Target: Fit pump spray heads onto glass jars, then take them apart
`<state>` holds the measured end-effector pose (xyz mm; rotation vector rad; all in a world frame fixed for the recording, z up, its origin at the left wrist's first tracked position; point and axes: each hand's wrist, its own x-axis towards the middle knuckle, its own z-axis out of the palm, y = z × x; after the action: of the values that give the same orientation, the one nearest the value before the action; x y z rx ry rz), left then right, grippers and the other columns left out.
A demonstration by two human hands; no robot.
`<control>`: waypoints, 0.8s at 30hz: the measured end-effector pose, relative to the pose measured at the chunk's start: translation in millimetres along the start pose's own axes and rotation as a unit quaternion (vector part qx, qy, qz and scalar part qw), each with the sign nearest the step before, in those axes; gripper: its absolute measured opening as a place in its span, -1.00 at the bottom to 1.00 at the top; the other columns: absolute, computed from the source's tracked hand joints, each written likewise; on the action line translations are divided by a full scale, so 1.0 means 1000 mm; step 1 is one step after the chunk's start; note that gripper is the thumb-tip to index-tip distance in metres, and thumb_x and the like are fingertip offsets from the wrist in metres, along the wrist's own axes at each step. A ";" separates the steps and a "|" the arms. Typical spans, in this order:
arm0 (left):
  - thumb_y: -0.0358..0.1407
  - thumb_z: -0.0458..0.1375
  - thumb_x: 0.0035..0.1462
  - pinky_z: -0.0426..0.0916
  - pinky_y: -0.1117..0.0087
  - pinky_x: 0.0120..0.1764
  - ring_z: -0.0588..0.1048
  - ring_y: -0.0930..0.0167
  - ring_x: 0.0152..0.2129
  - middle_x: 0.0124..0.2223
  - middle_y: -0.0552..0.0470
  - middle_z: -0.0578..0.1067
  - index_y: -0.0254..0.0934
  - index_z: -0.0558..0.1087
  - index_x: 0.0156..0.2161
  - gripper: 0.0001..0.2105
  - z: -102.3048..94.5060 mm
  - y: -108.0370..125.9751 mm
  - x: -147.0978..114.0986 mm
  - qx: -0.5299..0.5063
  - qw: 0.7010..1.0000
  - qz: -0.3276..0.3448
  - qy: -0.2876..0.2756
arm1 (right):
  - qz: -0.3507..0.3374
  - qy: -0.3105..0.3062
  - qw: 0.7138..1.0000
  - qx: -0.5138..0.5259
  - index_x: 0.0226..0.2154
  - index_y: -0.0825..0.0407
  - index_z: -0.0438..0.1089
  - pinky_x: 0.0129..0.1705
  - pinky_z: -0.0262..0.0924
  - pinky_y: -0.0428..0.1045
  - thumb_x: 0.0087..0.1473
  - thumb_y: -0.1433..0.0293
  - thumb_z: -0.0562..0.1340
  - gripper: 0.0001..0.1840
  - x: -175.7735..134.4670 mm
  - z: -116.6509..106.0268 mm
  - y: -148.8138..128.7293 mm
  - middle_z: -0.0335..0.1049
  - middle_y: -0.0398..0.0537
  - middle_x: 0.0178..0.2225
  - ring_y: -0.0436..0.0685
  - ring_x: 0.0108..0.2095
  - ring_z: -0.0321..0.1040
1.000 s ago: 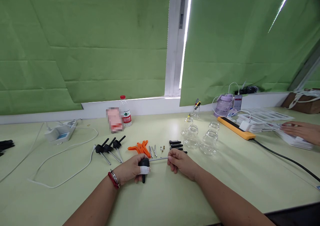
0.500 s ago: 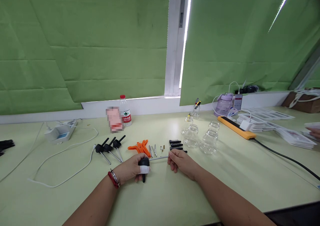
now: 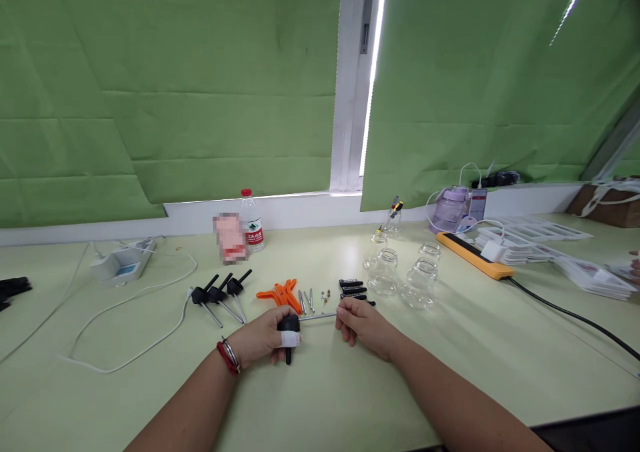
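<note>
My left hand (image 3: 265,337), with white tape around its thumb, grips a black plastic piece with a thin metal rod (image 3: 317,317). The rod points right. My right hand (image 3: 361,325) is closed in a pinch at the rod's far end; whatever else lies between its fingertips is hidden. Three similar black pieces with rods (image 3: 219,295) lie to the left. Just beyond my hands are orange plastic parts (image 3: 283,296), several metal pins (image 3: 307,300), tiny brass-coloured and silver bits (image 3: 327,296), and black toothed clips (image 3: 353,289).
Clear glass jars (image 3: 419,283) stand on the right, one behind holding small tools (image 3: 395,209). Beyond are an orange power strip (image 3: 470,255), white flat stacks (image 3: 595,275) and a purple bottle (image 3: 450,210). A water bottle (image 3: 253,223) and white cable (image 3: 135,297) are left; another person's hand (image 3: 635,264) shows far right.
My hands hold the same pose, with the rod between them. At the far right edge, the other person's hand has moved partly out of view.
</note>
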<state>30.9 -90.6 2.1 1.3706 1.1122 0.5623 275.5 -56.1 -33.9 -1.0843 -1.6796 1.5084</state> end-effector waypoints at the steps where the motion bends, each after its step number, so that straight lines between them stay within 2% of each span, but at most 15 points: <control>1: -0.24 0.23 -0.09 0.18 0.55 -0.68 0.30 0.58 -0.70 -0.44 0.16 0.35 -0.26 0.26 -0.23 -0.68 0.000 0.000 0.000 -0.001 1.000 0.000 0.000 | 0.002 0.001 1.000 0.001 -0.48 0.06 0.24 -0.56 0.12 -0.12 0.11 0.11 0.07 -0.63 0.000 0.000 0.001 0.25 -0.19 -0.66 -0.07 -0.63 0.18; 7: -0.25 0.22 -0.07 0.18 0.56 -0.68 0.30 0.59 -0.70 -0.43 0.16 0.34 -0.26 0.26 -0.21 -0.68 0.000 0.000 0.001 0.003 1.000 0.001 -0.001 | 0.003 0.003 1.000 0.005 -0.50 0.08 0.24 -0.57 0.12 -0.12 0.12 0.06 0.02 -0.57 0.001 0.000 0.001 0.25 -0.18 -0.67 -0.07 -0.65 0.18; 14: -0.26 0.21 -0.06 0.17 0.57 -0.69 0.30 0.58 -0.70 -0.46 0.18 0.33 -0.26 0.26 -0.21 -0.70 0.000 -0.002 0.001 0.004 1.000 -0.003 0.001 | -0.013 0.001 0.999 0.036 -0.38 0.03 0.20 -0.58 0.14 -0.12 0.03 0.18 0.18 -0.74 -0.001 -0.001 -0.002 0.31 -0.19 -0.50 -0.07 -0.60 0.22; 18: -0.25 0.21 -0.07 0.17 0.56 -0.69 0.31 0.57 -0.70 -0.47 0.18 0.32 -0.26 0.26 -0.21 -0.69 0.001 -0.001 0.001 0.006 1.000 -0.004 0.003 | -0.006 0.001 1.000 0.015 -0.45 0.05 0.20 -0.58 0.12 -0.13 0.05 0.20 0.15 -0.75 -0.002 -0.001 -0.002 0.29 -0.20 -0.58 -0.08 -0.63 0.19; 24: -0.24 0.21 -0.08 0.17 0.57 -0.69 0.31 0.58 -0.70 -0.46 0.18 0.33 -0.26 0.26 -0.22 -0.69 0.000 0.000 0.001 0.007 1.000 0.000 -0.001 | 0.004 0.003 1.000 -0.003 -0.50 0.07 0.24 -0.58 0.10 -0.13 0.10 0.12 0.08 -0.63 -0.001 -0.002 -0.001 0.25 -0.20 -0.67 -0.08 -0.65 0.16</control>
<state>31.4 -90.3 1.5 1.3830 1.1154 0.5547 277.0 -56.1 -32.6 -1.0990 -1.6794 1.5054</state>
